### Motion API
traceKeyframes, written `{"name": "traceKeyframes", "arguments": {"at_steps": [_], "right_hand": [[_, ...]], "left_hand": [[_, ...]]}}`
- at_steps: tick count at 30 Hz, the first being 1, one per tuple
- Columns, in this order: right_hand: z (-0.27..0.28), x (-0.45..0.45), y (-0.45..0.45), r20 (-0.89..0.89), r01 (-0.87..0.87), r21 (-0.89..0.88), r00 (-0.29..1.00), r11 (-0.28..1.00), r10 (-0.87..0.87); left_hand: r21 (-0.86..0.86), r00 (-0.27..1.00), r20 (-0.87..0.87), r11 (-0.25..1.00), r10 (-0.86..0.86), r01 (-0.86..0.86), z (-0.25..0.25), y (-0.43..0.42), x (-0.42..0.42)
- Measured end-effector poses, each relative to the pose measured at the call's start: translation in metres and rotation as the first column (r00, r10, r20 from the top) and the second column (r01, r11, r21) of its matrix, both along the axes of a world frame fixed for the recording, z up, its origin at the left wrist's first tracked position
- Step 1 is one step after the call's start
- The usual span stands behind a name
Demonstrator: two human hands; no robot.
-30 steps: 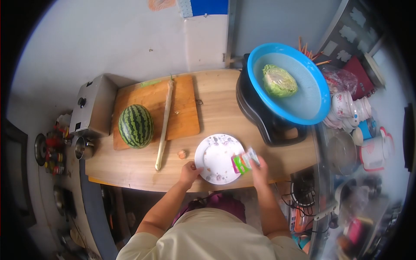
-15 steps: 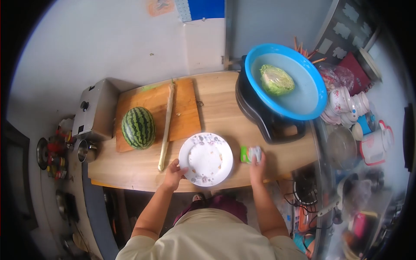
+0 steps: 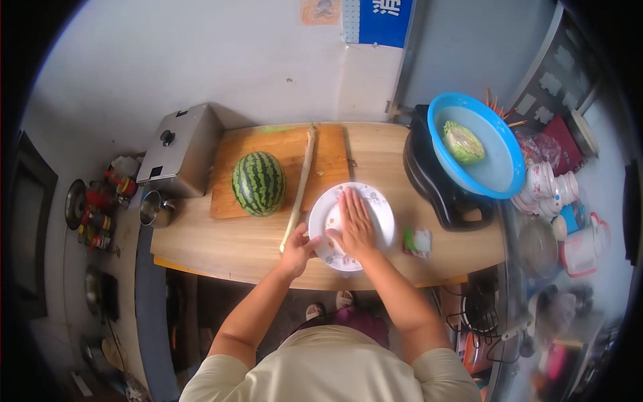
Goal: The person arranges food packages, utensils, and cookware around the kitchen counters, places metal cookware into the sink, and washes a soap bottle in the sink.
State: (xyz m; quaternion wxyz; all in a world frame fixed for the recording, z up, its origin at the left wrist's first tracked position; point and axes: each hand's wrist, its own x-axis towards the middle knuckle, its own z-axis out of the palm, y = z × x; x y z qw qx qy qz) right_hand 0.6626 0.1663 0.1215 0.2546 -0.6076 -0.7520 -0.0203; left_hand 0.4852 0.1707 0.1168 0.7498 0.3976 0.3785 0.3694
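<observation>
A white plate with a floral rim (image 3: 381, 213) lies near the table's front edge. My left hand (image 3: 299, 250) grips its left rim, thumb on top. My right hand (image 3: 355, 226) lies flat on the plate with its fingers stretched out, holding nothing. Right of the plate, a small green and white packet (image 3: 417, 242) rests on the wood. A long pale stalk (image 3: 300, 187) slants across the wooden cutting board (image 3: 328, 157), its lower end close to my left hand. On the board's left part sits a whole striped watermelon (image 3: 258, 183).
A blue basin (image 3: 516, 181) holding a cut cabbage (image 3: 463, 143) rests on a black appliance (image 3: 429, 181) at the right. At the back left stand a metal box (image 3: 179, 151) and a small metal pot (image 3: 155, 210). Stacked bowls (image 3: 541, 181) are at the far right.
My right hand has let go of the packet and moved left onto the plate. My left hand still grips the plate's rim. The camera view has shifted.
</observation>
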Motion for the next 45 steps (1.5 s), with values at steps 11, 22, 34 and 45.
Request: {"name": "traceKeyframes", "arguments": {"at_steps": [11,22,34,45], "right_hand": [[0.0,0.009,-0.027,0.009,-0.367,-0.066,0.93,0.928,0.369],[-0.026,0.079,-0.042,-0.123,-0.344,0.026,0.931,0.939,0.344],[-0.016,0.024,-0.005,-0.194,-0.437,0.005,0.882,0.9,0.429],[-0.005,0.068,0.002,-0.217,-0.127,0.108,0.965,0.986,0.148]], "left_hand": [[0.013,0.993,0.077,0.996,0.085,-0.086,-0.002,0.017,0.023],[0.242,0.988,-0.072,0.963,0.137,-0.116,-0.02,0.032,0.029],[0.219,0.967,-0.028,0.946,0.252,-0.24,-0.008,0.03,0.038],[0.329,0.934,-0.065,0.892,0.351,-0.312,-0.006,0.024,0.022]]}}
